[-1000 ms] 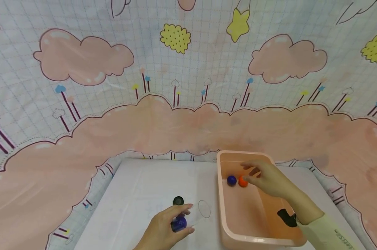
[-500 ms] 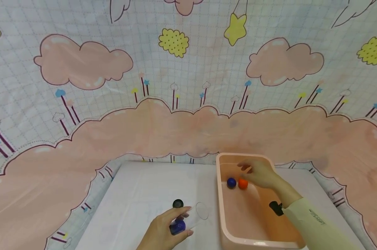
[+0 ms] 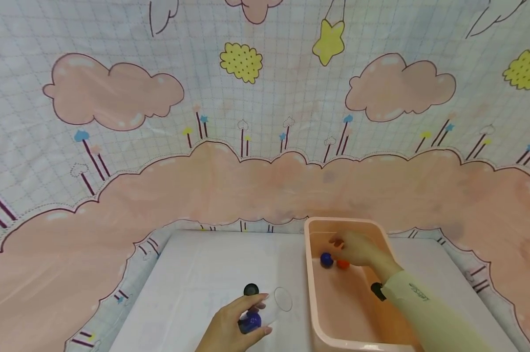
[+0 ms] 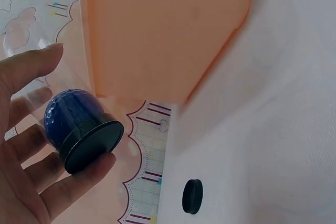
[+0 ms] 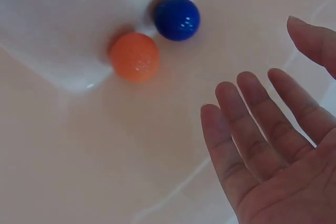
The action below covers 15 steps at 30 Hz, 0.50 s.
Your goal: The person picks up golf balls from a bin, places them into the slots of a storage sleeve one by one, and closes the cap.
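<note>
My left hand [image 3: 227, 322] grips a clear tube [image 3: 283, 299] lying roughly sideways, its round open rim facing the bin. Inside its other end sits a dimpled blue ball [image 4: 73, 113] against a black end cap [image 4: 94, 145]. A loose black cap [image 3: 251, 289] lies on the white table beyond that hand. My right hand [image 3: 356, 248] is inside the peach bin [image 3: 315, 313], fingers extended and holding nothing. Near its fingertips, a glossy blue ball [image 5: 177, 18] and an orange ball [image 5: 135, 57] rest close together on the bin floor.
The bin stands on the right part of the white table [image 3: 199, 264], its raised walls around my right hand. Behind the table hangs a cloth [image 3: 265, 186] printed with clouds and stars. A dark wrist-camera piece [image 3: 377, 291] hangs under my right wrist.
My right hand has moved left and slightly down in the head view, toward the blue ball, now partly covering the orange one. The left hand keeps its hold on the tube with little movement.
</note>
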### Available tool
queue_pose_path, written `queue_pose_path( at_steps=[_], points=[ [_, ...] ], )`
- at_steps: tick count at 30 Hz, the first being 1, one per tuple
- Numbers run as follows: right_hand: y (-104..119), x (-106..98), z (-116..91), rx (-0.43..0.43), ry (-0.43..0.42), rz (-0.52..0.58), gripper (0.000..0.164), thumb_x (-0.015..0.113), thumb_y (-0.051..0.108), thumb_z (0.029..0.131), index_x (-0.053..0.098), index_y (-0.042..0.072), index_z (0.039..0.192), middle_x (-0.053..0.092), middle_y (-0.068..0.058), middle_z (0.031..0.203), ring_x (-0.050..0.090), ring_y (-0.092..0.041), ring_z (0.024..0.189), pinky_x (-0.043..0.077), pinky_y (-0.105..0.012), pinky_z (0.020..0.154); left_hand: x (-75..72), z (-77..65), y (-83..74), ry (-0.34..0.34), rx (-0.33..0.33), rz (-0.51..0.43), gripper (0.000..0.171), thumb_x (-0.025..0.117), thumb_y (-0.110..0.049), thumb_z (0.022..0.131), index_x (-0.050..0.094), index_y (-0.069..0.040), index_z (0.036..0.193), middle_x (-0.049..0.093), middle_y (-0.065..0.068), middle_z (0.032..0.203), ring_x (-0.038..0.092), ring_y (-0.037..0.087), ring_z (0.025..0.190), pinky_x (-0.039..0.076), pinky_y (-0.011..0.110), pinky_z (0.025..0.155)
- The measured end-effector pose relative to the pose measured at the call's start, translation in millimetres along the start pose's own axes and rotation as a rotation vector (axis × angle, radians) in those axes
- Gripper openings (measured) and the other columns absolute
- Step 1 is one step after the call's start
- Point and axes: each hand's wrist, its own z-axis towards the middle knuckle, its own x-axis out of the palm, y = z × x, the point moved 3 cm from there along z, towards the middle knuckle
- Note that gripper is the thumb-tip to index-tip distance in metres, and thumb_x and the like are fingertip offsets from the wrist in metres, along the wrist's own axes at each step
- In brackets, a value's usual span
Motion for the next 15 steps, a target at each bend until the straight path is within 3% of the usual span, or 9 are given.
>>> queue_pose_path(
  at_steps=[8,15],
  points=[
    [-6,17,15,0.021,0.05,0.047,0.043,0.074,0.016,0.081,0.063,-0.001,0.119,0.065,-0.019,0.115,0.064,-0.025,0.094,0.055,-0.04,0.081,1.2,0.3,0.6,0.031,-0.028,-0.02,0.057,0.071,-0.051,0.083,0.056,-0.03,0.133,0.067,-0.007,0.108,0.062,0.002,0.094,0.054,0.015,0.071],
    [-17,32,26,-0.01,0.035,-0.053,0.044,0.078,0.014,0.078,0.064,-0.001,0.117,0.068,-0.014,0.105,0.063,-0.022,0.09,0.053,-0.042,0.085,2.2,0.4,2.0,0.015,-0.019,-0.006,0.055,0.072,-0.049,0.083,0.056,-0.032,0.133,0.067,-0.009,0.108,0.062,0.002,0.094,0.054,0.017,0.07]
  ],
)
